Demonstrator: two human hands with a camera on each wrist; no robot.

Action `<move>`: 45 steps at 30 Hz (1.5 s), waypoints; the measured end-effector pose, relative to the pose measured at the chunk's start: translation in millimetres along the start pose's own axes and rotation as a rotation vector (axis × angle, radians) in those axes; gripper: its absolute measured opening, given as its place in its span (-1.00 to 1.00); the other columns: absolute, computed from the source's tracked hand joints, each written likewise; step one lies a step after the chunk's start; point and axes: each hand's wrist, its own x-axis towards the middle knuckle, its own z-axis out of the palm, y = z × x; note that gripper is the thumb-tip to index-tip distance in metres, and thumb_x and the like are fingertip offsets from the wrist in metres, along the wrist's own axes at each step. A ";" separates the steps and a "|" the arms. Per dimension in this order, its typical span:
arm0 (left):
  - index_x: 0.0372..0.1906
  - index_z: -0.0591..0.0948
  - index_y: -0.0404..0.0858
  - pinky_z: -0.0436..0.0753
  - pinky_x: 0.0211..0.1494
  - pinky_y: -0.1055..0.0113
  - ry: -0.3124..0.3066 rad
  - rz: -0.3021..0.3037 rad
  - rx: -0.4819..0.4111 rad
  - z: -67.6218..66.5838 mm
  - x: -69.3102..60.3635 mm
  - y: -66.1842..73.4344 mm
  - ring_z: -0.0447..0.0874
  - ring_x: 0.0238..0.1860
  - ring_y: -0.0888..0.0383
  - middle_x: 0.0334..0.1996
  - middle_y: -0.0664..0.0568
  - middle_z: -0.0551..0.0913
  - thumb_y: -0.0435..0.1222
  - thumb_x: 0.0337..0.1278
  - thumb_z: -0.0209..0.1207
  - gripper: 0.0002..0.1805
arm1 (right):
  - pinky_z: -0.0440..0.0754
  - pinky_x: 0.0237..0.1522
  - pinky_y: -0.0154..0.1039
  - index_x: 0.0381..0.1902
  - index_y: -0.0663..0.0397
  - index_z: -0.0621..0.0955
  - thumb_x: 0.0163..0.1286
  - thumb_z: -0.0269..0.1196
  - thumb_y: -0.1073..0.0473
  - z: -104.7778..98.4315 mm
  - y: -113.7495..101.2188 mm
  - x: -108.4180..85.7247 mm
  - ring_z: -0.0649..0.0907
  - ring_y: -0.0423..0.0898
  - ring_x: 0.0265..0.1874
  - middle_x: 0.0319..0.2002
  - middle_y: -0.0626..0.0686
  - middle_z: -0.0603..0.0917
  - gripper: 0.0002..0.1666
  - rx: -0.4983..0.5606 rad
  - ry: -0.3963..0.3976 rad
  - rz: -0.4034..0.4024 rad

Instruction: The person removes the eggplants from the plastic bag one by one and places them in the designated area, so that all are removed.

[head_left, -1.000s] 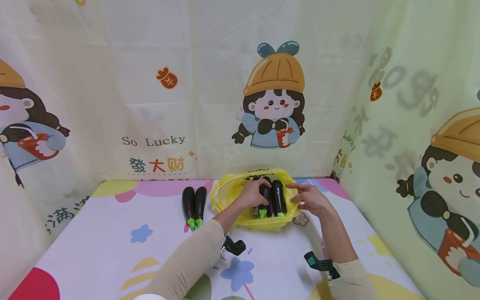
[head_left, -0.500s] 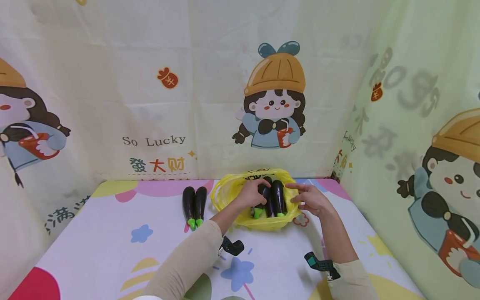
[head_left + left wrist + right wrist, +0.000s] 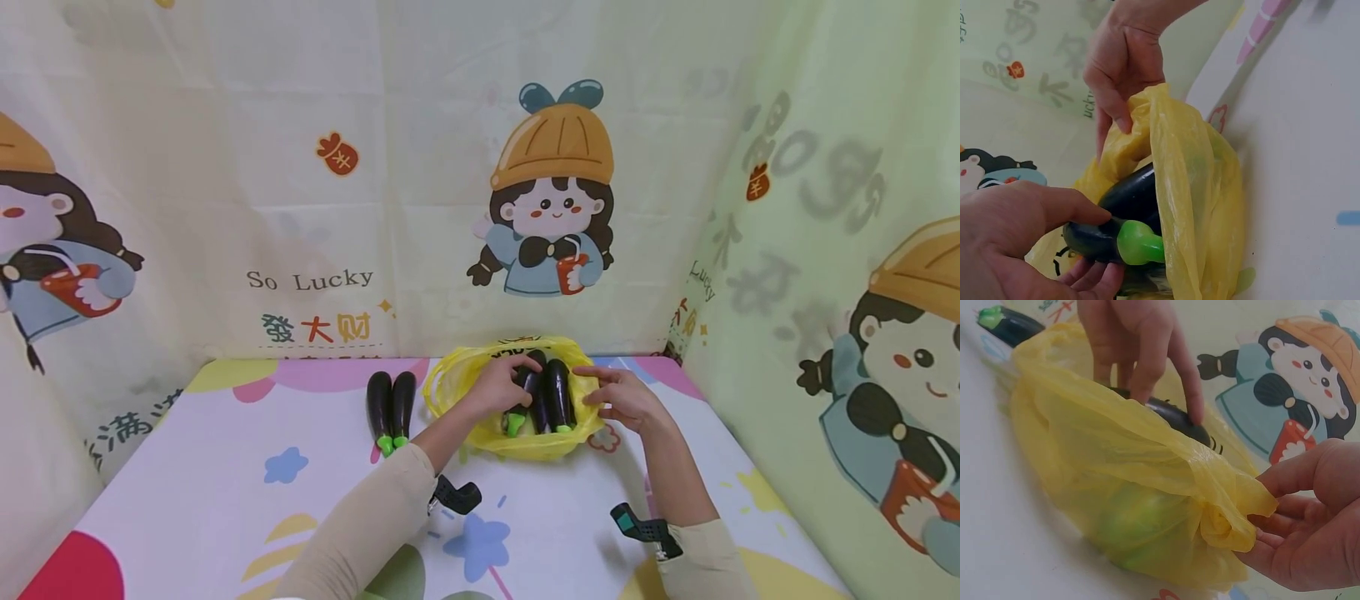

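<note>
Left of the yellow bag, two eggplants lie on the table, where a careless sweep could knock them. In the bag, half-curled fingers of the left hand pinch one eggplant, whose smooth skin could slip. At the bag's right side, fingers of the right hand pinch its rim, which might tear if tugged. The bag's walls hide its bottom, leaving the count inside unclear.

Sleeves, two, long, plain beige: left sleeve, lightly creased, nearer the wearer than the yellow bag and left of it; right sleeve, nearer and right of the bag, leaving more forearm bare. Wrist devices, two, black, silvery fittings: left device, round-ended; right device, teal panel.
</note>
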 end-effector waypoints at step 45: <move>0.20 0.72 0.09 0.78 0.04 0.08 -0.035 0.005 -0.157 -70.9 -79.5 -13.1 0.64 0.01 -0.05 0.21 -0.16 0.53 -0.40 0.09 0.44 -0.45 | 0.76 0.08 -0.15 0.50 0.13 0.45 0.44 0.23 0.37 -0.7 -1.2 -1.9 0.54 0.12 0.20 0.52 0.26 0.30 -0.33 -0.019 -0.029 -0.022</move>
